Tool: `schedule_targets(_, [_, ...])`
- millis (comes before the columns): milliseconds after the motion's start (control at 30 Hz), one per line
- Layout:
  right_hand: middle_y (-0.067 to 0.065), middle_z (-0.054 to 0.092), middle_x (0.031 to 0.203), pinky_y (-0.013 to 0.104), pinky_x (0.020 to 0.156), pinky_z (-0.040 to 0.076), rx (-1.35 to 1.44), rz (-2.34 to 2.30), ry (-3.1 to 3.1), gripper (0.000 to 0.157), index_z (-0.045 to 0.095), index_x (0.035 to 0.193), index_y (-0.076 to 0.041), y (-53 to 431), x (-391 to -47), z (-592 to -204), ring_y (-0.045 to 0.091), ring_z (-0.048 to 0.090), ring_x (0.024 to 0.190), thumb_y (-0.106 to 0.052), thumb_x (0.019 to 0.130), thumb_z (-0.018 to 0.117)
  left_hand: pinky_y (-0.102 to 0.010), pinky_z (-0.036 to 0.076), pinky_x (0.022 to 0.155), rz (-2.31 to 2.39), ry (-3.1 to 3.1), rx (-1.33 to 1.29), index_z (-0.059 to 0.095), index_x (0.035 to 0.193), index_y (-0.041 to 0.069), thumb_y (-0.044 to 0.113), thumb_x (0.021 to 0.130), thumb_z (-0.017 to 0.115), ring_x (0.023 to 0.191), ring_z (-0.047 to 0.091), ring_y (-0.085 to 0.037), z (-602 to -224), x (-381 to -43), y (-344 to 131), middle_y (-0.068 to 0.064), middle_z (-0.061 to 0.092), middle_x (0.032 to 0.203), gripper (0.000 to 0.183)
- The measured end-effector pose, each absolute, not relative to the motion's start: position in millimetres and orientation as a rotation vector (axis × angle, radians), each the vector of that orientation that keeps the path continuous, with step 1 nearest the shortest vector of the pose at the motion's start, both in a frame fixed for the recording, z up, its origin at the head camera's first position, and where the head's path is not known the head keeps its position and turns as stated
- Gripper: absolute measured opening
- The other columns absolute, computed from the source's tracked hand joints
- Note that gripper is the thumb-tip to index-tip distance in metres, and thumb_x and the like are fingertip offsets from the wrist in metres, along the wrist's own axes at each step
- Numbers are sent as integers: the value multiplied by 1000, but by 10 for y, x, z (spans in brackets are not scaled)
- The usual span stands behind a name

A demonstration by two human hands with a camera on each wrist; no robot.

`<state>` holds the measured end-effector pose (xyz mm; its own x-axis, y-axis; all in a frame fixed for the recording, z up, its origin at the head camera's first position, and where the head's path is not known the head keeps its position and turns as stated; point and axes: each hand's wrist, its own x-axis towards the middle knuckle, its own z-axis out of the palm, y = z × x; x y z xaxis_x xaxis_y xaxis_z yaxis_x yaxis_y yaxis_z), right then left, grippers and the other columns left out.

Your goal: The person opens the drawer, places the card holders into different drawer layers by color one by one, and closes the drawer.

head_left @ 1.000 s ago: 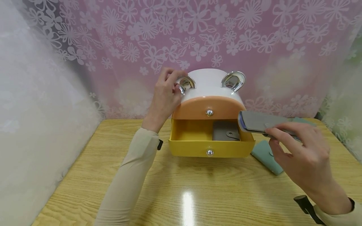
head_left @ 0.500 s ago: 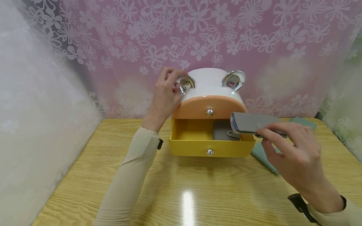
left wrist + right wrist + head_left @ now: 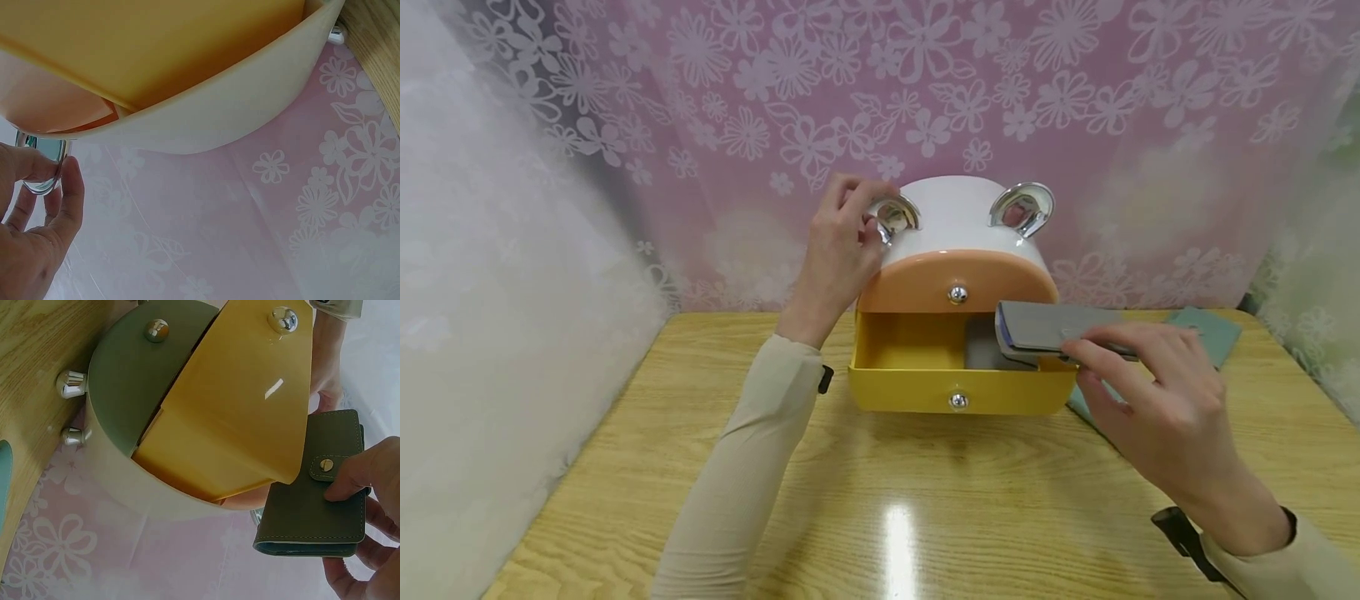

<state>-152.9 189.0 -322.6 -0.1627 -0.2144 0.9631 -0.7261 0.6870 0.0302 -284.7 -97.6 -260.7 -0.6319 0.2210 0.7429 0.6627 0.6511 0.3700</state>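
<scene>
In the head view my left hand [image 3: 837, 254] grips the silver ear [image 3: 901, 215] on the left of a white-topped drawer box [image 3: 953, 204]. My right hand [image 3: 1176, 408] pinches a grey snap wallet [image 3: 1048, 322] between thumb and fingers, over the right part of the pulled-out yellow drawer [image 3: 902, 392]. Beneath it, a second grey wallet [image 3: 981, 343] lies in the drawer, partly covered. The right wrist view shows the held wallet's strap and metal snap [image 3: 326, 465]. From the left wrist view, my left fingers [image 3: 74, 194] curl about the shiny ear.
An orange upper drawer [image 3: 917, 283] is shut above the yellow one. On the wooden table [image 3: 820, 517], a teal wallet [image 3: 1084, 408] lies right of the drawer, mostly behind my right hand. Another teal item [image 3: 1213, 331] lies farther back. A pink floral curtain [image 3: 737, 167] hangs behind the box.
My right hand has moved left with the grey wallet, from beside the drawer's right edge to above the wallet inside. My left hand stays on the ear.
</scene>
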Motion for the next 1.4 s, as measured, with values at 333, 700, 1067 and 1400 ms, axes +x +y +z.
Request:
schedule_targets(333, [20,71,88,51,66,39,811,515,-1744,33,78,94,-3,1827,-1559,-3197,42,61,76,-19,102,51,-27,59,81,-856,-2179,-696,68,121,8,-10,91,51,96,58,-23,-2601,-2861,-975,-14,55,117,39])
schedule_targets(700, [17,72,91,48,67,40,867,515,-1781,34,80,98,-5,1705,-1564,-3164,39,62,77,-18,104,49,-29,59,83,-855,-2198,-693,68,122,7,-10,91,52,98,59,-23,-2592,-2850,-972,-13,55,118,38])
schedule_targets(1067, [17,72,95,50,70,46,927,464,-1849,33,79,104,-9,1665,-1603,-3150,40,64,80,-17,103,48,-29,60,83,-856,-2202,-694,67,122,8,-10,92,51,99,59,-24,-2599,-2839,-968,-13,54,117,38])
schedule_targets(1400, [16,72,97,49,67,46,952,428,-1904,34,78,108,-10,1627,-1688,-3143,38,65,84,-18,104,45,-31,60,82,-865,-2180,-696,67,121,7,-11,90,52,97,59,-25,-2608,-2849,-972,-14,54,117,39])
